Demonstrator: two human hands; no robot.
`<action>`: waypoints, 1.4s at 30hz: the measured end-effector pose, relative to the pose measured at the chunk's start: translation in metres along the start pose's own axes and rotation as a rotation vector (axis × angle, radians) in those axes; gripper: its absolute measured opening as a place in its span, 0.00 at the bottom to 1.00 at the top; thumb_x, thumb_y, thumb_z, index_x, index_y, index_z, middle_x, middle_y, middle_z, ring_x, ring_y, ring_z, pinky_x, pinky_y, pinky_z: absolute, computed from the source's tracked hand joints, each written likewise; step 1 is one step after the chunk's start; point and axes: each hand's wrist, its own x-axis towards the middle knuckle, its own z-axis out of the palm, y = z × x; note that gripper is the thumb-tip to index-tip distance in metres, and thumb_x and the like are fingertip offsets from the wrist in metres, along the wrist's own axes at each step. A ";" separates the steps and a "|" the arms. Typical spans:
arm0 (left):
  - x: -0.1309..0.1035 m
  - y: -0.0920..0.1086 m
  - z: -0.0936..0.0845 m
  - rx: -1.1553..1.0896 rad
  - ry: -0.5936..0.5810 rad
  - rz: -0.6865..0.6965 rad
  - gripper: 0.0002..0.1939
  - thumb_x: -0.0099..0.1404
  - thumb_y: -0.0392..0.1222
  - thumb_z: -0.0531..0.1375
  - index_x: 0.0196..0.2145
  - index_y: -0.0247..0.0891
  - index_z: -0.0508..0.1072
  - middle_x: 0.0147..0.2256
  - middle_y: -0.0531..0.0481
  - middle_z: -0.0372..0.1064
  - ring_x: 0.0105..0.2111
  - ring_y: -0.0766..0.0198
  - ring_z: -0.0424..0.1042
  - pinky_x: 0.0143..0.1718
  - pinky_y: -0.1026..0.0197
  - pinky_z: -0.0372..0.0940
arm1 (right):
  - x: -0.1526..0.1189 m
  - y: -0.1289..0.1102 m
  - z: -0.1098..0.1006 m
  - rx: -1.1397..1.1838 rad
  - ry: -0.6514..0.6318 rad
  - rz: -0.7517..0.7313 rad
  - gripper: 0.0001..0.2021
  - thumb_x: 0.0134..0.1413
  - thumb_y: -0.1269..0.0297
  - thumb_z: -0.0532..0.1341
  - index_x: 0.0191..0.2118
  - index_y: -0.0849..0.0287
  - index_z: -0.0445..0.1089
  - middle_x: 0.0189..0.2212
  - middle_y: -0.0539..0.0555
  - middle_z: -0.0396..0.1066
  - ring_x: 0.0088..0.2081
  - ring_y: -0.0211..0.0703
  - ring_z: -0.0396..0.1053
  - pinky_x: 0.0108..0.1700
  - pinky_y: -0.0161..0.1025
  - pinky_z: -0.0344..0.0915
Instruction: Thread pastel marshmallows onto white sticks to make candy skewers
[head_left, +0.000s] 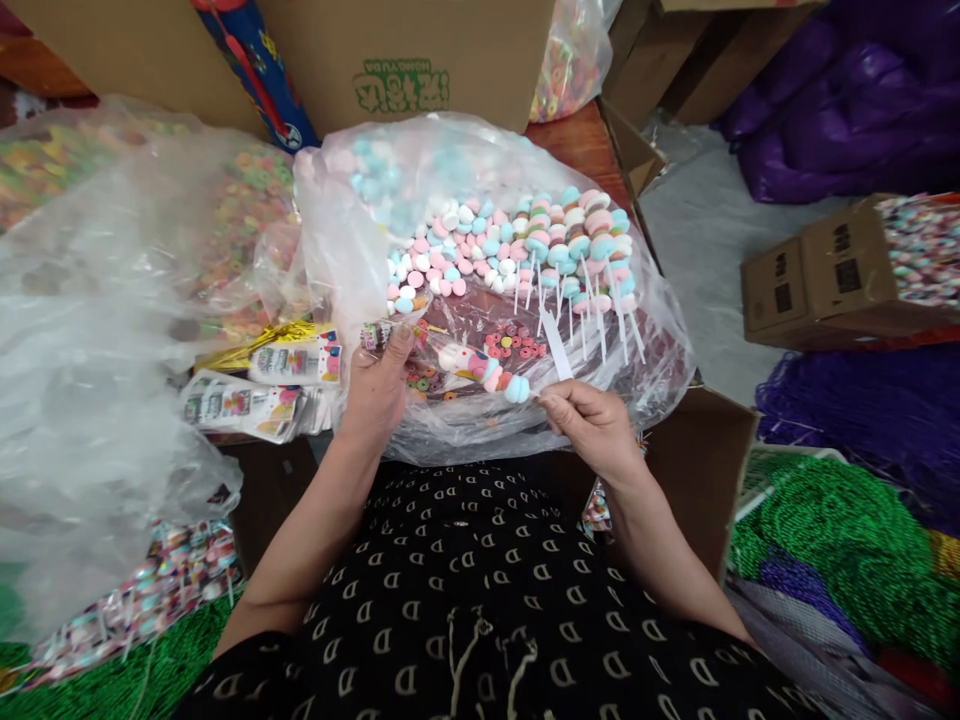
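Thumb and fingers closed, my left hand (377,388) grips a small printed plastic bag (459,358), whose far part reaches right toward the candy. My right hand (592,418) pinches the stick end of a candy skewer (510,384) of blue, pink and white pieces. The skewer lies almost level between both hands, its left end at the printed bag; how far inside it sits I cannot tell. Beyond the hands, finished candy skewers (577,235) lie in a pile, white sticks toward me. Loose pastel candies (439,250) and a few ring candies (517,342) rest on the clear plastic sheet (480,435).
Stacks of printed bags (244,405) and gold ties (259,343) lie left of my left hand. Large bags of ring candies (247,210) fill the left side. Cardboard boxes (450,50) stand behind. Green netting (847,540) and a box of wrapped candies (825,265) are at right.
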 end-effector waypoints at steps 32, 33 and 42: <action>-0.027 -0.007 0.023 -0.225 -0.317 -0.304 0.12 0.66 0.48 0.74 0.38 0.41 0.77 0.31 0.56 0.75 0.35 0.65 0.81 0.40 0.61 0.76 | -0.008 0.010 0.064 -0.195 0.160 -0.209 0.11 0.71 0.62 0.61 0.46 0.54 0.82 0.37 0.54 0.86 0.34 0.43 0.83 0.39 0.38 0.79; -0.025 -0.007 0.023 -0.211 -0.317 -0.311 0.12 0.66 0.49 0.74 0.38 0.41 0.77 0.31 0.56 0.75 0.34 0.65 0.80 0.40 0.61 0.76 | -0.007 0.011 0.064 -0.176 0.149 -0.230 0.11 0.71 0.62 0.61 0.47 0.54 0.83 0.39 0.55 0.87 0.36 0.44 0.84 0.41 0.38 0.80; -0.023 -0.010 0.020 -0.177 -0.330 -0.279 0.11 0.66 0.47 0.74 0.36 0.42 0.76 0.29 0.56 0.74 0.37 0.64 0.80 0.48 0.57 0.75 | -0.006 0.011 0.064 -0.109 0.135 -0.208 0.10 0.71 0.63 0.61 0.44 0.55 0.82 0.34 0.53 0.84 0.31 0.43 0.81 0.36 0.38 0.77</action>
